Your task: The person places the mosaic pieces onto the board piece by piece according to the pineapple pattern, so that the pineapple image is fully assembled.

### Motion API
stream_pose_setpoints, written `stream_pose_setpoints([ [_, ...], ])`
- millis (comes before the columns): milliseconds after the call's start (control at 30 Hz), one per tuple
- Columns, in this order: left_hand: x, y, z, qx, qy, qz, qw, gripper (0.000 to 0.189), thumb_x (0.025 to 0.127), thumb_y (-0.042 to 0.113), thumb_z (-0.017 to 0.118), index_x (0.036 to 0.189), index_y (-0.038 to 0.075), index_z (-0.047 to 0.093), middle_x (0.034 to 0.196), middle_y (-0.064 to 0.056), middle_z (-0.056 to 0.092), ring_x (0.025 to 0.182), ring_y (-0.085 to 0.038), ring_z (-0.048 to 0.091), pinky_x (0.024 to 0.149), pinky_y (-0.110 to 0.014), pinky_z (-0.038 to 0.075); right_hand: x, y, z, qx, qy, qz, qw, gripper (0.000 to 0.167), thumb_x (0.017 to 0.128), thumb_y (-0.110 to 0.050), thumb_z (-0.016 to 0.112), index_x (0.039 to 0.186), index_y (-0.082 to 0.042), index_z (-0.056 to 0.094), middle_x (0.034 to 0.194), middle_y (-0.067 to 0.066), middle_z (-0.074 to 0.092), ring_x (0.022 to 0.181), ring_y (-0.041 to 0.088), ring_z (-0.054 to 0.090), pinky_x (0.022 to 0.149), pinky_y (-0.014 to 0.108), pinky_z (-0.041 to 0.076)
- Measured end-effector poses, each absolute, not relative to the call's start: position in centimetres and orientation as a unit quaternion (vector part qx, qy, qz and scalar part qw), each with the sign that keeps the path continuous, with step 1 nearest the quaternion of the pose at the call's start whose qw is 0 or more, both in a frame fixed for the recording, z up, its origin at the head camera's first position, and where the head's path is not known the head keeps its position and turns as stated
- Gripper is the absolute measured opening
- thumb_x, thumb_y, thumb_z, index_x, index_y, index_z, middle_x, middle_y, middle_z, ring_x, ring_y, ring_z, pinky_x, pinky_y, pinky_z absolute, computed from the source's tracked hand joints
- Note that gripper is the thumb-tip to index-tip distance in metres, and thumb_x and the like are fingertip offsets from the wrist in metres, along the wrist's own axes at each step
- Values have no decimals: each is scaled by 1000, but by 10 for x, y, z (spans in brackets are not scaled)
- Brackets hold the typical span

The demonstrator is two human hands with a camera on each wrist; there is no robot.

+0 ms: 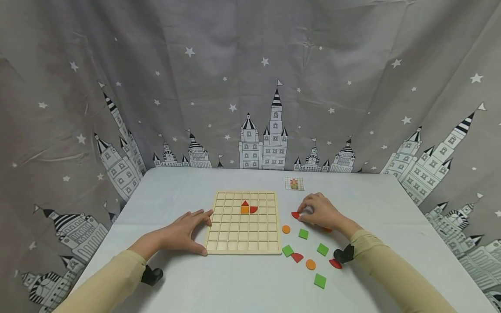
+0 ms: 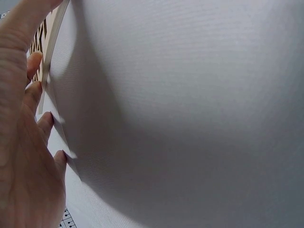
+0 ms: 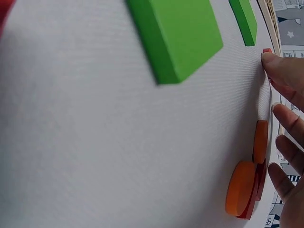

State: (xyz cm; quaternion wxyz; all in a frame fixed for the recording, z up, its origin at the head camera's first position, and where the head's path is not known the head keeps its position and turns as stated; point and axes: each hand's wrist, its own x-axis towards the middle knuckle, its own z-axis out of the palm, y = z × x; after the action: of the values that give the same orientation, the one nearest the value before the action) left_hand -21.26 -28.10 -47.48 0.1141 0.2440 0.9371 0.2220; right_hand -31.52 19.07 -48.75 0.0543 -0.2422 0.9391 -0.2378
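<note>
A cream gridded board (image 1: 223, 238) lies on the table, holding an orange square (image 1: 245, 210) with a red triangle (image 1: 245, 203) above it and a red quarter-circle (image 1: 254, 209) at its right. My left hand (image 1: 182, 232) is spread along the board's left side, its thumb by the near corner and fingertips at the edge (image 2: 53, 35). Right of the board, thumb and index finger of my right hand (image 1: 322, 211) pinch another red quarter-circle (image 1: 295, 214), whose red edge (image 3: 267, 50) peeks past the thumb. Orange discs (image 3: 240, 187) lie under that hand's other fingers, over dark red pieces.
Green squares (image 1: 320, 280), orange discs (image 1: 311, 264) and red quarter-circles (image 1: 335, 263) are scattered right of the board, some beneath the right forearm. A small picture card (image 1: 294, 183) lies behind them. A grey castle-print curtain (image 1: 219, 87) hangs at the table's far edge.
</note>
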Motion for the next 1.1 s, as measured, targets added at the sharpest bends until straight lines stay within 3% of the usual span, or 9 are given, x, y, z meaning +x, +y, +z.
stream_pose_setpoints([
  [1100, -213, -282, -473, 236, 938, 223, 120, 74, 71, 64, 85, 124, 22, 54, 165, -10, 32, 151, -44, 22, 122, -65, 11, -313, 188, -487, -235, 941, -240, 51, 14, 87, -34, 83, 96, -28, 74, 121, 2, 63, 122, 30, 48, 108, 55, 40],
])
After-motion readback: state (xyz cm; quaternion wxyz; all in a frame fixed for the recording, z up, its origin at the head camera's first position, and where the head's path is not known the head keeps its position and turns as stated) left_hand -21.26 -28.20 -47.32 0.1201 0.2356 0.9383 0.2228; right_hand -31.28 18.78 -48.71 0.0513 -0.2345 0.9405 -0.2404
